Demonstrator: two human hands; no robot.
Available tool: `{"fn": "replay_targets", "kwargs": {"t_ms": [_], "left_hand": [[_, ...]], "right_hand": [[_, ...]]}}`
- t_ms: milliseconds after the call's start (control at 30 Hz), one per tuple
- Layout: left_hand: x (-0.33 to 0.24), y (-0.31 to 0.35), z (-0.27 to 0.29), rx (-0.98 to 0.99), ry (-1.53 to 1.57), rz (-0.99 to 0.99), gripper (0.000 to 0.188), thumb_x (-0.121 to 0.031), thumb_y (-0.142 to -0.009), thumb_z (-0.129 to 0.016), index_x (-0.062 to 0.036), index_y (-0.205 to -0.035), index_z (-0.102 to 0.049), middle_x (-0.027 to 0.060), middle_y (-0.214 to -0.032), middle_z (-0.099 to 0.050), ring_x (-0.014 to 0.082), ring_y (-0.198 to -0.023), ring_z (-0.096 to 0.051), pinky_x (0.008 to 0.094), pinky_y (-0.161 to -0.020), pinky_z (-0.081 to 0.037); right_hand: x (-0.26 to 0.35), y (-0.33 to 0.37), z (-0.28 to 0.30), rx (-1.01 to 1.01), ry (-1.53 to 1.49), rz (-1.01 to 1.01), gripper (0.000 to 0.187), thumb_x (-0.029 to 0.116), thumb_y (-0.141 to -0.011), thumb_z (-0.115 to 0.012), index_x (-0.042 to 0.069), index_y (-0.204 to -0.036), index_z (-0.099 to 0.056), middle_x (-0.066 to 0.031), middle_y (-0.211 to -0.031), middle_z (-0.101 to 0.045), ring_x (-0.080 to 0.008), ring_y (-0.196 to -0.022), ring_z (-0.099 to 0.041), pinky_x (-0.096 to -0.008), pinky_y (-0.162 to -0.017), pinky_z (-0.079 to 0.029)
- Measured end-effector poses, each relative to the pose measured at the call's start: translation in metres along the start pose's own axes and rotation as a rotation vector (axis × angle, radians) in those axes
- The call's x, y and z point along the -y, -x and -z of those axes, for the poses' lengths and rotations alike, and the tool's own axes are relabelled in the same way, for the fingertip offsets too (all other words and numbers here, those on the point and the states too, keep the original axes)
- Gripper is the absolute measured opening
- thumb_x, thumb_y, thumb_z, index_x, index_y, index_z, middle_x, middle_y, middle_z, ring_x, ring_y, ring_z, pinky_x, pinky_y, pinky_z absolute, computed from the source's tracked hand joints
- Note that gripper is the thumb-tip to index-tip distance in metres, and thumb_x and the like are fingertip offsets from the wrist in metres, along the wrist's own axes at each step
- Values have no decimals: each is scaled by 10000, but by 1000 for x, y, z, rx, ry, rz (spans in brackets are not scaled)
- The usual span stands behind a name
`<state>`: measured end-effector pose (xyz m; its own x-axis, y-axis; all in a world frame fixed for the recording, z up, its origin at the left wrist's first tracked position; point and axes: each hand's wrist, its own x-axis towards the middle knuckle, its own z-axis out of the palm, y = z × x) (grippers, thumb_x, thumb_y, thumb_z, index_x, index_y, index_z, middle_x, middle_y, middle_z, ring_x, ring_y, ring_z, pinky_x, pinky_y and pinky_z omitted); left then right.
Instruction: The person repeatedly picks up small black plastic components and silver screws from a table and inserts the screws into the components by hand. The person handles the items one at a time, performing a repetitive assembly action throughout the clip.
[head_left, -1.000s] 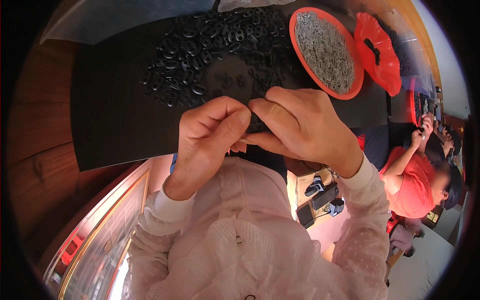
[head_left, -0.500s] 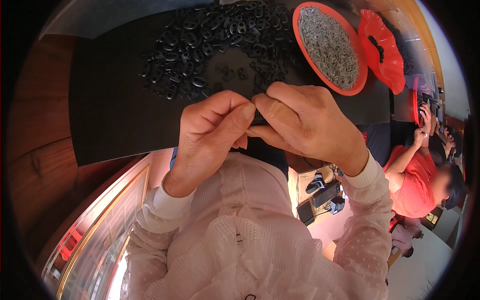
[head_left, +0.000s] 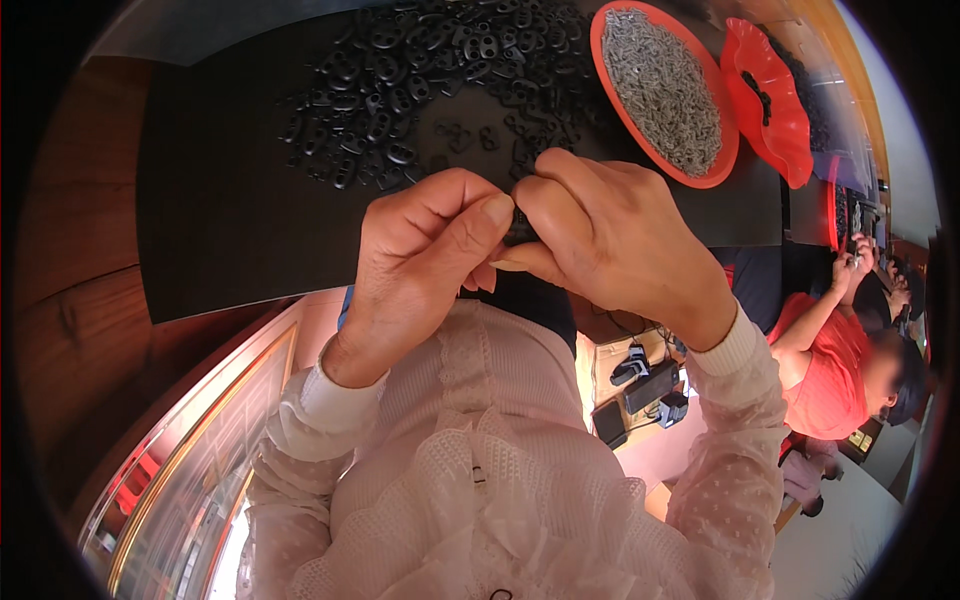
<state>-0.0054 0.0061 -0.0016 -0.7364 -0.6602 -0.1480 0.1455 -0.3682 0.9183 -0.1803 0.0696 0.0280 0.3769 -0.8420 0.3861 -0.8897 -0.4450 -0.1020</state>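
Close together over the near edge of the black table, my left hand [head_left: 425,255] and my right hand [head_left: 610,225] meet fingertip to fingertip. Pinched between them is a small black plastic part [head_left: 519,226], mostly covered by the fingers; it looks like a piece of a cord lock. Both hands are closed, thumbs pressed against the fingers. Just beyond them lies a heap of black two-hole cord lock pieces [head_left: 345,103]. A few smaller black pieces [head_left: 488,138] lie apart inside the curve of that heap.
An orange-red bowl [head_left: 705,181] full of small metal springs [head_left: 660,95] stands at the far right. Beside it is a wavy-edged red dish [head_left: 790,140] with black pieces. Chargers and cables [head_left: 655,388] lie below the table's edge. A person in red [head_left: 825,375] works farther right.
My right hand's fingers have curled and drawn slightly back, showing more of the black part. My left hand has barely shifted. The view has tilted a little.
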Motion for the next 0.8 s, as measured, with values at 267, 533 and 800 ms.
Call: {"fn": "replay_targets", "kwargs": {"t_ms": [267,533,800], "left_hand": [[-9,-6,1,149,-230,33,207,-72,-918,-473,8,-729,-503,18,-592,-479,62,-541,-433,263,-477,-337],[-6,-8,-2,145,-179,13,244,-83,-908,-462,-2,-679,-445,17,-555,-422,71,-510,-389,264,-471,-308],[-6,-8,3,180,-123,83,228,-98,-920,-469,-8,-711,-457,8,-605,-452,64,-568,-401,247,-511,-330]], "right_hand": [[0,5,-2,35,-68,22,433,410,-791,-690,52,-713,-459,-69,-666,-478,-183,-509,-557,-293,-420,-436],[-2,9,-3,93,-139,17,395,323,-779,-717,40,-718,-448,-78,-651,-460,-195,-466,-520,-303,-388,-412],[-1,11,-9,40,-160,15,402,263,-722,-779,35,-757,-449,-96,-725,-477,-228,-475,-490,-317,-403,-396]]}}
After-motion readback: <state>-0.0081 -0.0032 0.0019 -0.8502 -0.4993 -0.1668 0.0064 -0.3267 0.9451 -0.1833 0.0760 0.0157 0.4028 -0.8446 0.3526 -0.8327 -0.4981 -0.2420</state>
